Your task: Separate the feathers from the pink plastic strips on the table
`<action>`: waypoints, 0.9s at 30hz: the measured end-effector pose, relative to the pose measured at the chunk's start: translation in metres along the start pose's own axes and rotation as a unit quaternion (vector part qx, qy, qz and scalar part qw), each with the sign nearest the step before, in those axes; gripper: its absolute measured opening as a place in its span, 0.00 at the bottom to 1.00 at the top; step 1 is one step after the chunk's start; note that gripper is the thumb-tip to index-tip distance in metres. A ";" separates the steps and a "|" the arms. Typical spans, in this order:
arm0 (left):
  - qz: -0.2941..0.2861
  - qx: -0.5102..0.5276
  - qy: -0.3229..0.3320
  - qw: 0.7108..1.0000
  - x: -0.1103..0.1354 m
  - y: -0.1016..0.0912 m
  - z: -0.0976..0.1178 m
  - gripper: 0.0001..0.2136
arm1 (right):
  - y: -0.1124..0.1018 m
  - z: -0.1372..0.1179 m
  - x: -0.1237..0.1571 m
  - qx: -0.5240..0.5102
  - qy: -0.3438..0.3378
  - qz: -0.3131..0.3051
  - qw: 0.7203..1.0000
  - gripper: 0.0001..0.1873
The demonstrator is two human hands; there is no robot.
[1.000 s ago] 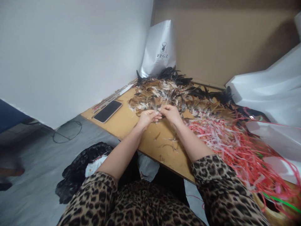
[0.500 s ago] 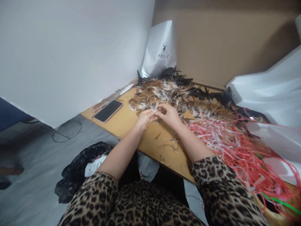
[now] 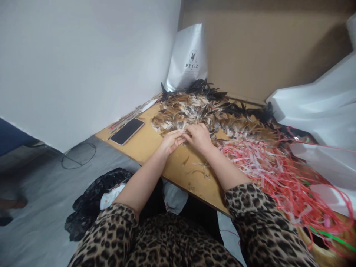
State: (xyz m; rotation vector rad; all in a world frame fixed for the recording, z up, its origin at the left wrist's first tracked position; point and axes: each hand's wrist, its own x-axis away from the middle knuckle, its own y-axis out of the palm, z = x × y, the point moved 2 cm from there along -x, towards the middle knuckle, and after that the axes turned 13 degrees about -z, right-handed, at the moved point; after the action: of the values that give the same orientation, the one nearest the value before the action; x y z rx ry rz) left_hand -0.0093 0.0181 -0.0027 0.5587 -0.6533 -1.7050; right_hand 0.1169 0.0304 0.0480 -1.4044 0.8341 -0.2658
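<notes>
A heap of brown, white and black feathers (image 3: pixel 203 109) covers the far part of a wooden table (image 3: pixel 155 148). My left hand (image 3: pixel 170 141) and my right hand (image 3: pixel 198 136) meet at the near edge of the heap, fingertips touching. Both are curled in a pinch on a small bunch of feathers (image 3: pixel 182 131) between them. A few loose feathers (image 3: pixel 201 168) lie on the bare wood under my right forearm.
A black phone (image 3: pixel 127 131) lies at the table's left corner beside thin sticks (image 3: pixel 133 113). Red and pink plastic strips (image 3: pixel 275 174) spread over the right. A white PPGZ bag (image 3: pixel 189 57) leans at the back, white sheets (image 3: pixel 319 107) at right, a black bag (image 3: pixel 94 193) on the floor.
My right hand has lowered and turned palm-down, closing over the feathers against my left hand. Both hands stay at the same spot at the heap's edge.
</notes>
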 end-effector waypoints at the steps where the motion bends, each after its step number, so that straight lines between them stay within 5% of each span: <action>1: 0.001 0.000 -0.002 1.000 0.000 0.000 0.000 0.04 | 0.001 0.001 0.000 -0.006 0.005 0.003 1.000 0.11; 11: 0.002 -0.049 0.000 0.999 -0.001 -0.005 -0.002 0.05 | 0.001 0.008 -0.002 -0.157 0.042 -0.001 0.987 0.10; 17: 0.051 -0.046 0.023 0.997 -0.001 -0.005 0.004 0.05 | -0.006 0.059 0.000 -0.346 0.169 0.061 0.921 0.11; 21: 0.059 -0.039 0.025 0.997 -0.001 -0.005 0.004 0.04 | -0.005 0.097 0.008 -0.294 0.241 0.088 0.921 0.10; 27: 0.063 -0.040 0.021 0.997 -0.003 -0.007 0.003 0.05 | 0.001 0.098 -0.002 -0.064 0.201 -0.028 0.977 0.10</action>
State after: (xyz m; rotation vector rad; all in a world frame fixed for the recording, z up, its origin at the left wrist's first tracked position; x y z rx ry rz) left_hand -0.0155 0.0222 -0.0055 0.4856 -0.5770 -1.5902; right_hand 0.1787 0.1058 0.0426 -1.5206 1.1608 -0.5611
